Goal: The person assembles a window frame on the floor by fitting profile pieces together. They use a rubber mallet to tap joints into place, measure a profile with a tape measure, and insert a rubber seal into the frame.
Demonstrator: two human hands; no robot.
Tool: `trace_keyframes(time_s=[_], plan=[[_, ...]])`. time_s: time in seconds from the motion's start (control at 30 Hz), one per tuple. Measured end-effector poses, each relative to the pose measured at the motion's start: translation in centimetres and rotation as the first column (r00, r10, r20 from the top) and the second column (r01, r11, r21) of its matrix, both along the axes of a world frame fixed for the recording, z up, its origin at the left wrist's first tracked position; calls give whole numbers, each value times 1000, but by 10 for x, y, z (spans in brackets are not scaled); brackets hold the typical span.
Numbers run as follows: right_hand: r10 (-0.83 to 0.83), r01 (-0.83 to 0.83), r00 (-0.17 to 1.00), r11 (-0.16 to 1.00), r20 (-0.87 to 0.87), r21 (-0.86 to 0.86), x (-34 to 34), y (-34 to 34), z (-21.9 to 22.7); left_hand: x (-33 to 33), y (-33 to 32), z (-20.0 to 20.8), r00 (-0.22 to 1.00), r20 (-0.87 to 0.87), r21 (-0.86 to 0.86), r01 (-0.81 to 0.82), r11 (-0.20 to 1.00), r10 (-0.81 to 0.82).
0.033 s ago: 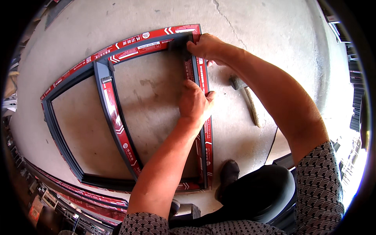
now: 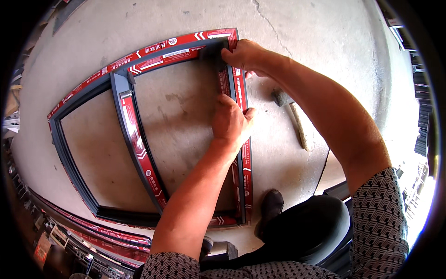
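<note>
A grey window frame (image 2: 149,176) with red printed protective film lies flat on the floor before me, split into two openings by a bar. My left hand (image 2: 231,122) is wrapped round its right side member, thumb on the outer edge and fingers on the inner side. Farther up, at the far right corner, my right hand (image 2: 244,56) is closed on the same frame, its fingers curled over the inner edge. Shadow and the fingers hide the inside of that corner. I cannot make out any small piece in the right hand's grip.
Right of the frame, a dark lump (image 2: 281,98) and a pale stick-like piece (image 2: 299,126) lie on the concrete floor (image 2: 316,32). My shoe (image 2: 272,204) is close to the frame's near right corner. Red-filmed profiles (image 2: 93,230) lie at the lower left.
</note>
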State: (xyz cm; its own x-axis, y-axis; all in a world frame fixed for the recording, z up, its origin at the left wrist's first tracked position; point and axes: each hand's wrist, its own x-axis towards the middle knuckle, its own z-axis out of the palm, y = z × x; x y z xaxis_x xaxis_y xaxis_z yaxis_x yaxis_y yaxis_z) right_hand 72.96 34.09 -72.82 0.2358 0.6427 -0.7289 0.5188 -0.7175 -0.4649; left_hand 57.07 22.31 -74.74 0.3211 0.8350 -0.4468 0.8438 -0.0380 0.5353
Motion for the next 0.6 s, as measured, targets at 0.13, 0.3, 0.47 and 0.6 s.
trace_keyframes(time_s=[0.13, 0.3, 0.47, 0.6], plan=[[52, -53, 998, 999, -45, 0, 3, 1, -4, -1, 0, 3, 1000, -13, 13, 1, 1000, -1], [51, -48, 995, 998, -81, 36, 9, 2, -11, 2, -3, 2, 1000, -26, 94, -3, 996, 6], [52, -49, 995, 998, -80, 47, 6, 1, -14, -1, -1, -6, 999, 38, 65, -17, 998, 15], [50, -42, 991, 997, -121, 70, 8, -2, -9, -2, 2, 0, 997, 65, -44, -35, 998, 38]])
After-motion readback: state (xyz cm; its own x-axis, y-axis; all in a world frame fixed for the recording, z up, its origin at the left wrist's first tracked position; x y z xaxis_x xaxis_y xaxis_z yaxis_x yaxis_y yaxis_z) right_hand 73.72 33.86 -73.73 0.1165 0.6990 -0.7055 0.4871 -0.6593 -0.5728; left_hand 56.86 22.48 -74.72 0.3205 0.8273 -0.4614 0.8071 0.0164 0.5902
